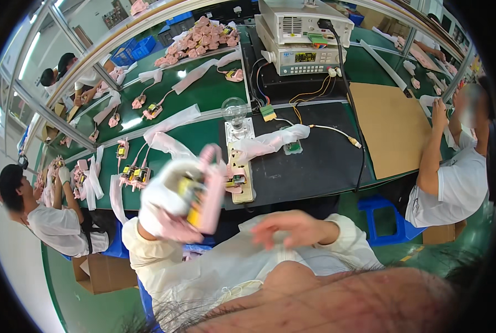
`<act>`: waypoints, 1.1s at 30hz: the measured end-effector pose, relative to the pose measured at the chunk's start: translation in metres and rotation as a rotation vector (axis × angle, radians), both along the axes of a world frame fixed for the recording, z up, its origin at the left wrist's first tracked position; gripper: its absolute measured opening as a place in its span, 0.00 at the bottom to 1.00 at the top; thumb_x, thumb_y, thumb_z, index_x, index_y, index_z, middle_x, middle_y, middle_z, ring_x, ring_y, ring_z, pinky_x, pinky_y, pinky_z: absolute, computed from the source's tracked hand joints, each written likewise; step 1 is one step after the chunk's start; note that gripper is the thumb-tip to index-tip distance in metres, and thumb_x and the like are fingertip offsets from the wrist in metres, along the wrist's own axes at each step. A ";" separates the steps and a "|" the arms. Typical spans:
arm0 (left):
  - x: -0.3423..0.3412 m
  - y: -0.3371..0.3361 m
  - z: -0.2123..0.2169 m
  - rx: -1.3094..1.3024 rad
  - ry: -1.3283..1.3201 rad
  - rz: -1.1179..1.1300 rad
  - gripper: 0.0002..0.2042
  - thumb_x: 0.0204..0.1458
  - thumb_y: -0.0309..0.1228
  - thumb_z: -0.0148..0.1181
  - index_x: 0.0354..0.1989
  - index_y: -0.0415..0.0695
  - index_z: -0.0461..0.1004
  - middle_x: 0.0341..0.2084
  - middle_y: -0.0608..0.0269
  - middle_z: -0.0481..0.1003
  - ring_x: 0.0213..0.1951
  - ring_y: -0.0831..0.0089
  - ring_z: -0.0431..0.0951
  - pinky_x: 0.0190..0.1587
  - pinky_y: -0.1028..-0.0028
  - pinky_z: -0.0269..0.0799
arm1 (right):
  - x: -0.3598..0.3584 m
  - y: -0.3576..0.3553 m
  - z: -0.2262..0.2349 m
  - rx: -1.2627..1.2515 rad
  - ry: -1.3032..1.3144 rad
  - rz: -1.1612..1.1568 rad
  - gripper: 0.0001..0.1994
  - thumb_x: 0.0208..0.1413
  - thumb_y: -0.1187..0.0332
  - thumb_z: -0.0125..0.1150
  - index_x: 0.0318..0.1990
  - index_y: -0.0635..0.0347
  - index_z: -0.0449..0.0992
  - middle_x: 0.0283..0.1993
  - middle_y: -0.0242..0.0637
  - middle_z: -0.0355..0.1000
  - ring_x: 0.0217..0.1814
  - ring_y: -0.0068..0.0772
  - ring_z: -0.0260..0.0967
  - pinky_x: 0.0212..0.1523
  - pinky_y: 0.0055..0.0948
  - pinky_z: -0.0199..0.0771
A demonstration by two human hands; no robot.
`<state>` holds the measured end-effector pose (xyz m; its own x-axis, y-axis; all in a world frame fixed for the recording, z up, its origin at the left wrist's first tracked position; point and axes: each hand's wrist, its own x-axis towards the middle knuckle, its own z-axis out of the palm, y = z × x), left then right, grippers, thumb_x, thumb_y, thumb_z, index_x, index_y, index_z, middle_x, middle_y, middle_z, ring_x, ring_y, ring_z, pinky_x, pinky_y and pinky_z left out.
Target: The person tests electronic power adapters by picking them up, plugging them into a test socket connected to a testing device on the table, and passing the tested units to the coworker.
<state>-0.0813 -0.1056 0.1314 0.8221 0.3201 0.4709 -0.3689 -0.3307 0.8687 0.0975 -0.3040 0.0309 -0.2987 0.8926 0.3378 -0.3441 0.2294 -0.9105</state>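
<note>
My left hand (162, 191), in a white glove, grips a pink open power adapter (210, 202). Its yellow-and-black inner parts show, and motion blurs it. My bare right hand (289, 228) hovers at the table's front edge with fingers apart and nothing visible in them. Just beyond the hands, a cream power strip (245, 191) has another open pink adapter (235, 180) on it. A glass light bulb (234, 112) stands in a white socket behind the strip. A cable in a white sleeve (273, 142) lies across the strip's far part, near a small green circuit board (294, 147).
Stacked test instruments (309, 58) stand at the back. Brown cardboard (389, 127) covers the right of the black mat (331, 161). Several adapters (135, 175) with wrapped cords lie left, and a pink heap (201, 40) lies farther back. Co-workers sit at both sides, beside a blue stool (383, 222).
</note>
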 end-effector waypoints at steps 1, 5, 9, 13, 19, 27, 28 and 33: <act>0.002 -0.008 -0.006 -0.090 -0.112 -0.235 0.15 0.34 0.37 0.70 0.31 0.47 0.78 0.49 0.38 0.63 0.44 0.51 0.70 0.46 0.61 0.65 | -0.013 0.008 0.002 -0.009 0.120 0.161 0.34 0.54 0.53 0.55 0.62 0.61 0.51 0.55 0.38 0.60 0.48 0.28 0.64 0.48 0.27 0.65; 0.015 -0.023 -0.009 0.235 0.072 -0.543 0.20 0.36 0.43 0.68 0.37 0.47 0.78 0.47 0.38 0.64 0.46 0.46 0.68 0.48 0.59 0.63 | -0.047 0.014 -0.033 -0.083 0.512 0.267 0.44 0.51 0.70 0.62 0.66 0.55 0.33 0.66 0.35 0.45 0.63 0.30 0.52 0.58 0.34 0.59; 0.033 -0.032 -0.022 0.424 -0.038 -0.488 0.18 0.39 0.42 0.66 0.41 0.52 0.75 0.47 0.40 0.65 0.44 0.44 0.68 0.47 0.58 0.63 | -0.038 0.006 -0.050 -0.337 0.711 0.102 0.39 0.52 0.74 0.58 0.65 0.59 0.39 0.65 0.37 0.49 0.65 0.29 0.50 0.61 0.33 0.55; 0.039 -0.027 -0.036 0.369 0.053 -0.419 0.19 0.37 0.37 0.67 0.41 0.51 0.75 0.50 0.41 0.64 0.48 0.46 0.68 0.49 0.61 0.64 | -0.027 0.005 -0.038 -0.268 0.625 -0.143 0.40 0.47 0.64 0.63 0.63 0.62 0.44 0.62 0.38 0.53 0.63 0.28 0.52 0.60 0.31 0.56; 0.042 -0.030 -0.044 0.407 0.089 -0.258 0.20 0.40 0.29 0.64 0.46 0.45 0.71 0.50 0.42 0.65 0.49 0.49 0.69 0.50 0.63 0.64 | -0.008 0.003 -0.009 -0.082 0.276 -0.438 0.46 0.34 0.54 0.74 0.58 0.63 0.53 0.53 0.38 0.62 0.56 0.28 0.61 0.54 0.28 0.62; 0.029 -0.048 -0.085 0.226 0.141 -0.033 0.30 0.34 0.17 0.64 0.52 0.42 0.66 0.49 0.50 0.67 0.45 0.61 0.73 0.44 0.71 0.69 | 0.008 0.010 -0.016 0.246 -0.132 -0.890 0.43 0.25 0.59 0.80 0.50 0.61 0.59 0.48 0.39 0.63 0.50 0.29 0.63 0.49 0.27 0.65; 0.030 -0.051 -0.095 0.063 0.132 0.005 0.30 0.34 0.16 0.64 0.52 0.42 0.65 0.50 0.51 0.67 0.45 0.65 0.73 0.43 0.72 0.69 | 0.009 0.010 -0.017 0.258 -0.196 -0.897 0.43 0.24 0.58 0.80 0.50 0.61 0.59 0.48 0.40 0.62 0.49 0.29 0.63 0.48 0.27 0.65; 0.044 -0.057 -0.098 -0.138 -0.013 -0.002 0.28 0.39 0.15 0.63 0.52 0.41 0.65 0.50 0.52 0.65 0.46 0.67 0.72 0.45 0.74 0.70 | 0.010 0.015 -0.017 0.252 -0.275 -0.975 0.42 0.23 0.56 0.80 0.48 0.60 0.63 0.45 0.38 0.63 0.44 0.30 0.64 0.44 0.27 0.65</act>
<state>-0.0374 -0.1627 0.0330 0.8171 0.3807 0.4329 -0.3807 -0.2076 0.9011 0.1075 -0.2894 0.0139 0.4187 0.7009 0.5775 0.3049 0.4905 -0.8164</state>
